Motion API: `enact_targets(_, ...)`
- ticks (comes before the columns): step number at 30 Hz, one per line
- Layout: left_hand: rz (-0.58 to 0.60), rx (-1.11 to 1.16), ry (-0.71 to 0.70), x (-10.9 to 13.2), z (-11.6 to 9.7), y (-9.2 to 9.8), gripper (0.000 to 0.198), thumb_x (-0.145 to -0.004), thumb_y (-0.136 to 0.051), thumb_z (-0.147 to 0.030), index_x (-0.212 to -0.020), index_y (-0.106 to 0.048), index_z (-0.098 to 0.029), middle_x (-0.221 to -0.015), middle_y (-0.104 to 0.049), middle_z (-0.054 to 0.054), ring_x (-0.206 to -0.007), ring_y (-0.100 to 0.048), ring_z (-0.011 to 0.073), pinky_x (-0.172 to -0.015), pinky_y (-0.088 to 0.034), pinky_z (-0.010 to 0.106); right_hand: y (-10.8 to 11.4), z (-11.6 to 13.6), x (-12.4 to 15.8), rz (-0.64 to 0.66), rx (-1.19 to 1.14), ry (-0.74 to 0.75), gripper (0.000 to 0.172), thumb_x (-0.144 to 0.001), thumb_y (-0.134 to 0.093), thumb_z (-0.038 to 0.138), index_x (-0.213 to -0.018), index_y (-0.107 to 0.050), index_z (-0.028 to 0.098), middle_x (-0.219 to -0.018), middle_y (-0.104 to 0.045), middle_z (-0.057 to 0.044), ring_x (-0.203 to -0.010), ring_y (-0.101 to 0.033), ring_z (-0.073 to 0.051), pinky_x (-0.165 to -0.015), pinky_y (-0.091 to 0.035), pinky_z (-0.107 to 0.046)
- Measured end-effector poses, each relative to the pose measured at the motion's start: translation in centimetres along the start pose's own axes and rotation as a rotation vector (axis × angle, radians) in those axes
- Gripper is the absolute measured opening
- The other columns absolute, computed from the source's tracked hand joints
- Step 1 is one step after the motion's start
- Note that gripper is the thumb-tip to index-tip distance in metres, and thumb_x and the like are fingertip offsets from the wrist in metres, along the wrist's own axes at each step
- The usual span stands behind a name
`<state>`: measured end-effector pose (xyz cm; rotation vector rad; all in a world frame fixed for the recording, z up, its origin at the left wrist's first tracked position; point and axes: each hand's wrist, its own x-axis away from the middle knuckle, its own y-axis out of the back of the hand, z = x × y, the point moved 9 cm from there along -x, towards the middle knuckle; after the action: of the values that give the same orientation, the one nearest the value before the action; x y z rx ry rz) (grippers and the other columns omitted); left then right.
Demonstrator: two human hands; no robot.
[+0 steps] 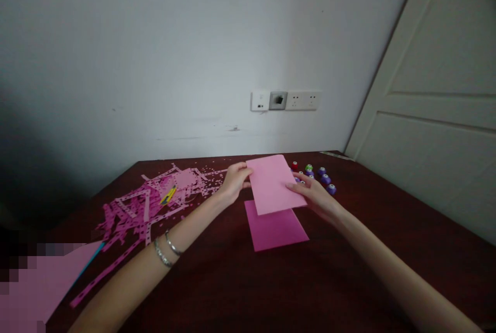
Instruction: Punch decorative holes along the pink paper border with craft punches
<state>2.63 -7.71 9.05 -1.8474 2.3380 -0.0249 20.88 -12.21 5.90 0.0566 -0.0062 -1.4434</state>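
Note:
A light pink sheet of card [274, 186] is held up over the table between my two hands. My left hand [235, 180] pinches its upper left edge, thumb on the front face. At its right edge, my right hand [314, 194] grips it with the thumb in front and the other fingers behind. Below lies a darker magenta sheet [277, 232], its upper part hidden by the light pink one. Whether the held card is one layer or folded, I cannot tell.
Pink paper strips and scraps [132, 209] heap on the left of the dark table [349, 271], a yellow cutter [169, 195] on them. Several small purple round pieces [325, 179] stand behind my right hand. A large pink sheet [58, 281] lies front left. Wall sockets [302, 100] are behind.

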Motion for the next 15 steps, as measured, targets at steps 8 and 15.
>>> enact_targets(8, 0.237, -0.821, 0.175, 1.1, 8.0, 1.5, 0.039, -0.061, -0.061, -0.021, -0.099, -0.055, -0.013, -0.069, -0.061, 0.005, -0.061, -0.059, 0.0193, -0.056, -0.048, 0.031, 2.1, -5.7, 1.7, -0.076, 0.287, -0.189, 0.074, -0.069, -0.063, 0.024, -0.131, -0.024, 0.016, -0.088, -0.063, -0.007, -0.048, -0.058, -0.013, -0.037, -0.046, -0.023)
enact_targets(15, 0.370, -1.166, -0.165, -0.7, 7.4, -0.7, 0.040, -0.062, -0.063, -0.044, -0.090, -0.062, -0.016, -0.091, -0.062, 0.010, -0.083, -0.058, 0.0248, -0.069, -0.043, 0.029, -0.3, -5.0, 2.3, -0.048, 0.856, -0.097, 0.083, -0.070, -0.061, 0.026, -0.138, -0.016, 0.015, -0.093, -0.063, -0.013, -0.067, -0.065, -0.025, -0.056, -0.048, -0.032)
